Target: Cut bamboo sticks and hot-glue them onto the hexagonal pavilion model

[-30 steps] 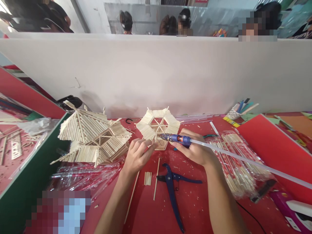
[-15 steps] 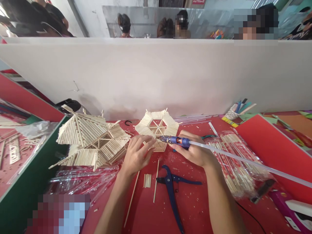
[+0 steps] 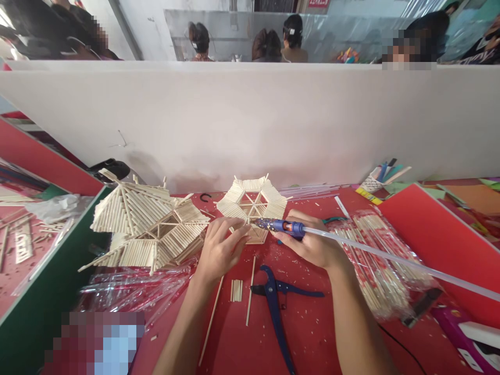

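A small hexagonal roof of pale wooden sticks (image 3: 252, 200) lies on the red table (image 3: 312, 328). My left hand (image 3: 221, 250) rests against its near left edge with the fingers pressed together on it. My right hand (image 3: 312, 242) grips a blue hot glue gun (image 3: 279, 225), whose nozzle points left at the roof's near edge. A long clear glue stick (image 3: 390, 255) runs out of the gun's back to the right.
A larger stick roof model (image 3: 148, 224) sits to the left above crumpled plastic wrappers (image 3: 128, 289). Blue cutters (image 3: 275, 299), several short cut sticks (image 3: 236, 289) and a long stick (image 3: 250, 289) lie near me. Bags of sticks (image 3: 375, 260) lie right. A white partition (image 3: 250, 120) closes the back.
My left hand slid up against the small roof's edge and its fingers drew together. The glue gun stayed almost where it was.
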Demonstrator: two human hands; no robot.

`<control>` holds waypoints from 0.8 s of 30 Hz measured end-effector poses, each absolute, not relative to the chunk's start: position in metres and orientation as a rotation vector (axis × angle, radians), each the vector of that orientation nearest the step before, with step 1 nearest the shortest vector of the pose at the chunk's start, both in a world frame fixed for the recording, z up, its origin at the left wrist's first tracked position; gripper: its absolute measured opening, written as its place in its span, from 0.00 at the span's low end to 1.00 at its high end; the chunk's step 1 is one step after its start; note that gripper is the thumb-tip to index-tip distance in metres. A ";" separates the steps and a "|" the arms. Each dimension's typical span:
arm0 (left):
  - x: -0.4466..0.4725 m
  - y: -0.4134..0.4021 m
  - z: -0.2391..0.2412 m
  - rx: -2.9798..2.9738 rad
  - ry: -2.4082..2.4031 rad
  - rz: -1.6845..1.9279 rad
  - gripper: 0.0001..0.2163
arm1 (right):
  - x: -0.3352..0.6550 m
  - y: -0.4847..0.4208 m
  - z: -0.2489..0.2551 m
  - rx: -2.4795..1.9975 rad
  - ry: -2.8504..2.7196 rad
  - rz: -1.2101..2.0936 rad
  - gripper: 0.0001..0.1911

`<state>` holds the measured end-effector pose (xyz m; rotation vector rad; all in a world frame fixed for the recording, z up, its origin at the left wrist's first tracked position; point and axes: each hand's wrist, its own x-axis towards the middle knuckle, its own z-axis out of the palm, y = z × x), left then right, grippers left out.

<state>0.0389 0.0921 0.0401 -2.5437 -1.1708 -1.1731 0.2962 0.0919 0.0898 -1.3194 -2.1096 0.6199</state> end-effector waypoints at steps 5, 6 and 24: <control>0.039 0.091 0.042 -2.555 -1.188 -1.157 0.11 | 0.296 0.092 0.088 -1.336 -2.083 0.611 0.16; 0.039 0.091 0.042 -2.566 -1.198 -1.148 0.12 | 0.297 0.092 0.088 -1.336 -2.079 0.607 0.16; 0.036 0.088 0.053 -2.625 -1.370 -1.070 0.16 | 0.298 0.088 0.096 -1.324 -2.074 0.687 0.16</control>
